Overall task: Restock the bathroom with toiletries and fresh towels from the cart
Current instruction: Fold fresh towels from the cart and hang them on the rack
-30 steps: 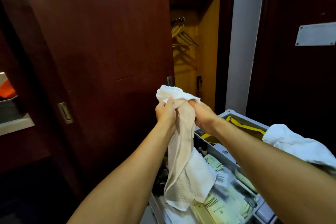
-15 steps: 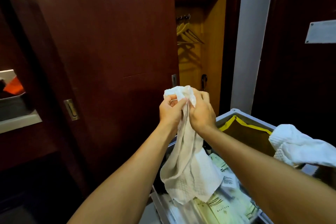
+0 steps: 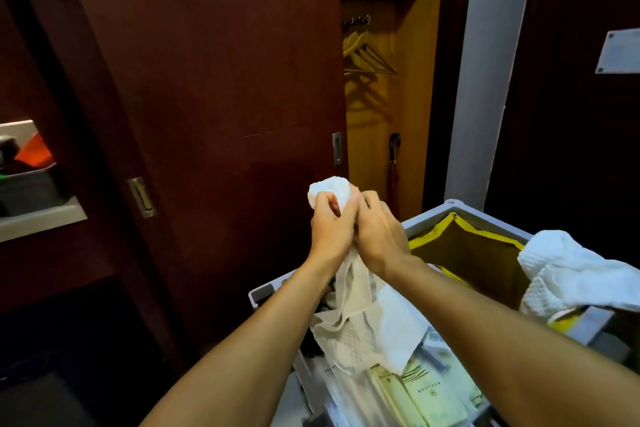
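A white waffle-weave towel (image 3: 360, 329) hangs down over the grey cart (image 3: 485, 218). Its top end is bunched into a ball above my fists. My left hand (image 3: 329, 229) grips the bunched top from the left. My right hand (image 3: 379, 236) grips the same towel from the right, pressed against the left hand. Below the towel, pale green toiletry packets (image 3: 419, 395) lie in the cart's tray. A second white towel (image 3: 575, 274) is draped over the cart's right rim.
A dark red sliding door (image 3: 207, 97) with a metal recessed handle (image 3: 142, 198) stands close on the left. Behind it an open wardrobe holds hangers (image 3: 363, 55) and an umbrella (image 3: 393, 166). The cart's yellow-edged laundry bag (image 3: 467, 253) gapes at the right.
My hands have come together and gathered the towel's top into a tighter ball. The hanging part is shorter and narrower than a second ago.
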`<act>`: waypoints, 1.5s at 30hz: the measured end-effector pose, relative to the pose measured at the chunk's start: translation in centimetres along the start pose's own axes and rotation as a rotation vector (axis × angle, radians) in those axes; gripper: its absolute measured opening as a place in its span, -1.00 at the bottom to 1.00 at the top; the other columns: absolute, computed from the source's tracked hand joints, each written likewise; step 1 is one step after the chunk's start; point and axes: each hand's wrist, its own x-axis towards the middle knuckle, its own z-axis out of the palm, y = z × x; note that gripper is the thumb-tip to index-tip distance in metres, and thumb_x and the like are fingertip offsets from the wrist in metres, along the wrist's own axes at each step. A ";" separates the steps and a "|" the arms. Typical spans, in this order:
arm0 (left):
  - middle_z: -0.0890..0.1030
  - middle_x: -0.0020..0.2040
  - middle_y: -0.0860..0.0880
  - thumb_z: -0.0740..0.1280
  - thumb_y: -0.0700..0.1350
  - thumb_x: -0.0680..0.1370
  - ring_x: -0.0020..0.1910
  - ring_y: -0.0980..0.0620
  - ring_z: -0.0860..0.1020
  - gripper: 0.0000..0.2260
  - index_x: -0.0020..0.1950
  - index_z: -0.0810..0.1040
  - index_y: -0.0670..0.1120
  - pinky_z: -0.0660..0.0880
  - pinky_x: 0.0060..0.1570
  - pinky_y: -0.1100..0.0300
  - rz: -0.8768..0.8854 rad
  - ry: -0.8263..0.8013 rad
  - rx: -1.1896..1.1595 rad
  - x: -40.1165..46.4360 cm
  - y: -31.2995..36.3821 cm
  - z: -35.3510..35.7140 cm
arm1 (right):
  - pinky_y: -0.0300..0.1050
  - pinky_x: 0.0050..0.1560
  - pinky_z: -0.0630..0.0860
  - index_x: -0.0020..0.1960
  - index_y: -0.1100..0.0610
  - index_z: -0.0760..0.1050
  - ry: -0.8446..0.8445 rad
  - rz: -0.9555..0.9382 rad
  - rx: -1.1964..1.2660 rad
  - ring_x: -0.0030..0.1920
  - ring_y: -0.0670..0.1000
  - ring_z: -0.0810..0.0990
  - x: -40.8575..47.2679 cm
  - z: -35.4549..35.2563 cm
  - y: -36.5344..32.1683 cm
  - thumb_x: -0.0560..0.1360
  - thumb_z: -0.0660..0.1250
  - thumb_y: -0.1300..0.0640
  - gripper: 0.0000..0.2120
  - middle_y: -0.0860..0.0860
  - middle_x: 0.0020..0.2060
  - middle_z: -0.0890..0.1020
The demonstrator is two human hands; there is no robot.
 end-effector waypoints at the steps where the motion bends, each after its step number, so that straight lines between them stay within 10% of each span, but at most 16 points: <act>1: 0.48 -0.27 -0.05 0.33 0.05 0.57 -0.30 0.07 0.47 -0.73 -0.15 0.37 -0.09 0.44 -0.35 0.23 0.016 0.022 0.040 0.0 -0.5 -0.1 | -0.01 0.03 0.54 0.54 0.03 0.13 -0.022 0.004 0.002 0.19 0.05 0.45 -0.3 0.4 0.1 0.60 0.28 0.11 -0.42 0.01 0.25 0.40; 8: 0.64 -0.06 -0.04 0.26 -0.12 0.55 -0.07 -0.04 0.64 -0.94 -0.05 0.50 0.04 0.61 -0.09 -0.04 -0.133 0.070 0.074 -1.0 -2.8 -1.2 | -0.37 0.03 0.48 0.48 0.03 0.36 -0.304 0.229 0.734 0.25 -0.05 0.52 -0.8 0.6 1.7 0.49 0.37 0.26 -0.42 0.00 0.34 0.51; 11: 0.62 -0.16 -0.03 0.31 -0.08 0.51 -0.22 0.06 0.59 -0.98 -0.10 0.50 -0.01 0.54 -0.26 0.12 -0.088 0.054 0.160 -2.3 -4.1 -1.7 | -0.33 -0.10 0.46 0.20 -0.11 0.58 -0.354 0.415 0.982 0.12 -0.14 0.55 -1.8 1.0 2.3 0.49 0.35 0.17 -0.68 -0.10 0.14 0.61; 15: 0.31 -0.36 0.00 0.39 -0.15 0.47 -0.47 0.16 0.27 -0.73 -0.27 0.29 -0.06 0.24 -0.50 0.30 -0.047 -0.086 0.234 -5.3 -6.8 -1.4 | -0.08 -0.22 0.50 -0.02 -0.04 0.39 -0.125 0.568 0.806 -0.15 -0.01 0.57 -4.9 3.0 3.9 0.47 0.45 0.08 -0.76 0.01 -0.12 0.56; 21: 0.43 -0.30 -0.07 0.35 -0.21 0.37 -0.35 0.01 0.42 -0.81 -0.20 0.37 -0.28 0.39 -0.38 0.09 -0.180 -0.260 0.293 -9.6 -11.7 -3.0 | 0.07 -0.11 0.64 0.13 0.04 0.52 -0.352 0.527 0.809 -0.11 0.04 0.69 -12.0 4.7 7.1 0.45 0.49 0.20 -0.70 0.03 -0.11 0.69; 27: 0.55 -0.18 0.06 0.25 -0.32 0.50 -0.29 0.24 0.52 -0.77 -0.09 0.50 0.03 0.43 -0.37 0.36 -0.209 -0.147 0.305 -12.9 -13.9 -4.1 | 0.11 0.02 0.55 0.16 0.10 0.48 -0.318 0.453 0.441 0.03 0.18 0.57 -15.9 5.4 9.2 0.47 0.33 0.23 -0.73 0.11 0.00 0.63; 37: 0.46 -0.26 -0.12 0.29 -0.55 0.27 -0.31 -0.11 0.42 -0.77 -0.26 0.53 -0.24 0.33 -0.46 0.06 0.765 -0.001 0.858 -11.5 -9.0 -5.3 | -0.05 0.24 0.43 0.37 -0.09 0.43 -0.211 0.398 0.960 0.26 -0.07 0.46 -10.3 0.6 4.9 0.38 0.23 0.09 -0.45 -0.11 0.26 0.48; 45: 0.48 -0.14 -0.03 0.23 -0.47 0.44 -0.12 -0.02 0.47 -0.73 -0.18 0.64 -0.18 0.44 -0.15 0.11 0.285 0.292 0.561 -10.5 -8.6 -6.5 | -0.04 -0.14 0.54 0.08 -0.11 0.44 -0.506 0.092 0.405 -0.08 0.01 0.60 -11.3 0.2 5.2 0.42 0.51 -0.01 -0.67 -0.09 -0.08 0.61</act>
